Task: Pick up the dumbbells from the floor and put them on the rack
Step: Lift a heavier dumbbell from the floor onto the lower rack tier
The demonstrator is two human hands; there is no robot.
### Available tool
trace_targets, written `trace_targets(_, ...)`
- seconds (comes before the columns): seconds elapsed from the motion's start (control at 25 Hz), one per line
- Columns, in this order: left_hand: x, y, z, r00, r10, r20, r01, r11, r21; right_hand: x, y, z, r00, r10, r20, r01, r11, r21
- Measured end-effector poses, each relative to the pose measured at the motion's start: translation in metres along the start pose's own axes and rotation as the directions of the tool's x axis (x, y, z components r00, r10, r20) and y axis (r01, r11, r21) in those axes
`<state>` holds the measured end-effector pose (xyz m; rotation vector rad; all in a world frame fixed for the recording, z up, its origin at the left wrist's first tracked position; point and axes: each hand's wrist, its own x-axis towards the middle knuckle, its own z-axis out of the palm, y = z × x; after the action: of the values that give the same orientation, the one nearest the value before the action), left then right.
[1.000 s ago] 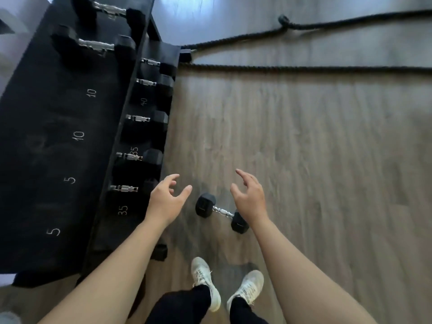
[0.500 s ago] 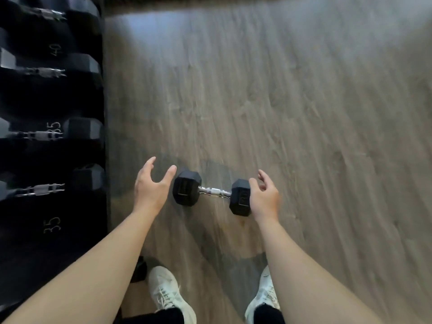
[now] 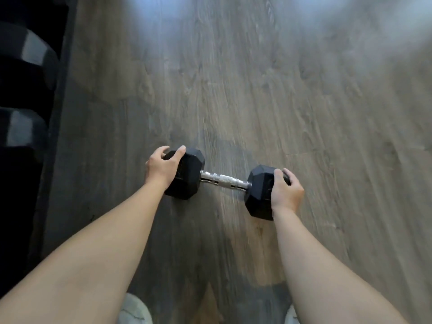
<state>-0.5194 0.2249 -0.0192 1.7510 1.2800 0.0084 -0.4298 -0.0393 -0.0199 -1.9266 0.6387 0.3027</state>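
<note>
A black hex dumbbell (image 3: 224, 180) with a knurled steel handle lies on the wooden floor in the middle of the view. My left hand (image 3: 162, 168) wraps over its left head, thumb on top. My right hand (image 3: 286, 190) grips the outer end of its right head. The handle between the heads is bare. Along the left edge stands the black rack (image 3: 53, 94), and I see the ends of two large dumbbells (image 3: 28, 52) resting on it.
Wood-grain floor (image 3: 304, 101) spreads ahead and to the right. The toes of my white shoes (image 3: 135, 309) show at the bottom edge, on either side of my arms.
Both hands went from hovering open beside the dumbbell to closing on its two heads. The view dropped closer to the floor, and the rack slid further off to the left.
</note>
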Motion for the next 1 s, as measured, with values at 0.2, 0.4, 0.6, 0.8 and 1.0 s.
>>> trace_targets(0.2,0.005,0.002,0.004,0.991,-0.091,0.101,0.111,0.97,-0.216,0.01,0.008,-0.009,0.993,0.08,0.085,-0.09,0.989,0.118)
trace_targets(0.4,0.014,-0.001,-0.003,0.91,-0.216,0.353,0.307,0.925,-0.225,0.018,0.014,-0.016,0.956,0.155,0.248,-0.207,0.958,0.201)
trace_targets(0.6,0.013,0.003,-0.006,0.882,-0.255,0.396,0.351,0.917,-0.19,0.02,0.015,-0.016,0.915,0.218,0.339,-0.292,0.939,0.184)
trace_targets(0.8,0.003,0.015,-0.009,0.849,-0.315,0.425,0.416,0.893,-0.169,0.02,0.013,-0.016,0.869,0.257,0.423,-0.353,0.921,0.166)
trace_targets(1.0,0.003,0.016,-0.005,0.872,-0.324,0.368,0.418,0.883,-0.214,0.021,0.011,-0.015,0.863,0.248,0.439,-0.357,0.916,0.184)
